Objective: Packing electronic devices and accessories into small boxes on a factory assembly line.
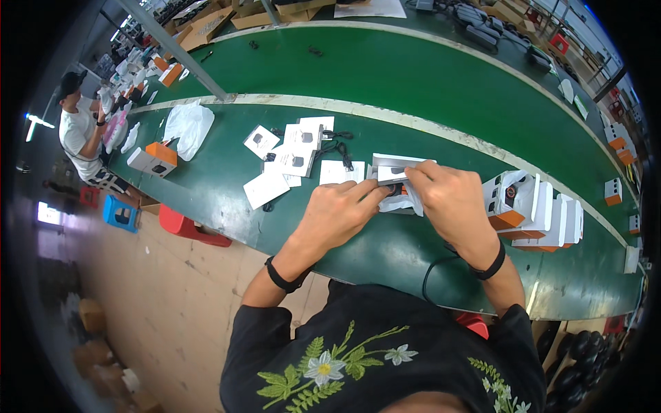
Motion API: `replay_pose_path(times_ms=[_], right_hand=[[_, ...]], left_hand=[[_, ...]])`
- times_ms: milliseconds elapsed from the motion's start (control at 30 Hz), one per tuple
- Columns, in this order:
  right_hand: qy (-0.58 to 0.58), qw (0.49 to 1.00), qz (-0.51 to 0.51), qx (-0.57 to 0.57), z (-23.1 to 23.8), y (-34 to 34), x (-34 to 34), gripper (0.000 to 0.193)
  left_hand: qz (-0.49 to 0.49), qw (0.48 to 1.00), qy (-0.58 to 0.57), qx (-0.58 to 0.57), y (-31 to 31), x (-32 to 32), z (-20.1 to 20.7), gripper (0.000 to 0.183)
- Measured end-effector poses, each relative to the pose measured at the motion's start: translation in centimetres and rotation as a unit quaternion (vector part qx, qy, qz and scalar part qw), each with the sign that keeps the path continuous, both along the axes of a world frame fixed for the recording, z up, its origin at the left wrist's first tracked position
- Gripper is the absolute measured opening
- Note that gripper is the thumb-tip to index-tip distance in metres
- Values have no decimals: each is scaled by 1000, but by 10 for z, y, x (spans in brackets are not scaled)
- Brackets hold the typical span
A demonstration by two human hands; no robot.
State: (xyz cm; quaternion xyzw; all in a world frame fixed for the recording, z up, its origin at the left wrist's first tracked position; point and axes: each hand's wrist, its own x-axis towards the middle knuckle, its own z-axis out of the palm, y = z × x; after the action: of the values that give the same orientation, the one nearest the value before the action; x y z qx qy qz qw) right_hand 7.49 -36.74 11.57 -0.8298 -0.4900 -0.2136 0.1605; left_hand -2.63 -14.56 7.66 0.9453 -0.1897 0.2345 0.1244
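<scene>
On the green table before me stands an opened small white box (412,159), its lid flap raised at the back. White wrapping (399,203) shows at its front, with something dark partly visible inside. My right hand (451,205) pinches the edge of a small white booklet (392,174) with a dark picture, held over the box opening. At the box's left side my left hand (339,212) is closed, its fingertips at the box edge; the fingers partly hide the contact. Left of the box lie several white booklets (297,160) and black cables (337,146).
Several white-and-orange boxes (544,224) stand in a row at right. Farther left are another orange-and-white box (154,160) and a white plastic bag (189,129). A person (82,131) works at the far left, near blue (120,213) and red (189,227) stools.
</scene>
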Motion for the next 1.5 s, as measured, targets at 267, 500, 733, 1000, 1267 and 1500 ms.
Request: replay_pose_path(times_ms=[267, 500, 733, 1000, 1267, 1500], right_hand=[[37, 997, -69, -10, 16, 11, 4, 9], [20, 999, -42, 6, -1, 6, 3, 10], [62, 998, -29, -2, -1, 9, 8, 7], [86, 996, -14, -14, -6, 15, 13, 7], [83, 992, -47, -78, -1, 27, 3, 9], [8, 995, -48, -88, 0, 48, -8, 8]], left_hand=[[-74, 990, 19, -121, 46, 16, 60, 41], [-69, 990, 66, 108, 11, 24, 36, 44], [-118, 990, 72, 36, 26, 23, 27, 35], [-136, 978, 116, -107, 39, 28, 19, 30], [-146, 977, 97, -118, 38, 27, 22, 30], [-193, 967, 96, -134, 55, 38, 34, 21]])
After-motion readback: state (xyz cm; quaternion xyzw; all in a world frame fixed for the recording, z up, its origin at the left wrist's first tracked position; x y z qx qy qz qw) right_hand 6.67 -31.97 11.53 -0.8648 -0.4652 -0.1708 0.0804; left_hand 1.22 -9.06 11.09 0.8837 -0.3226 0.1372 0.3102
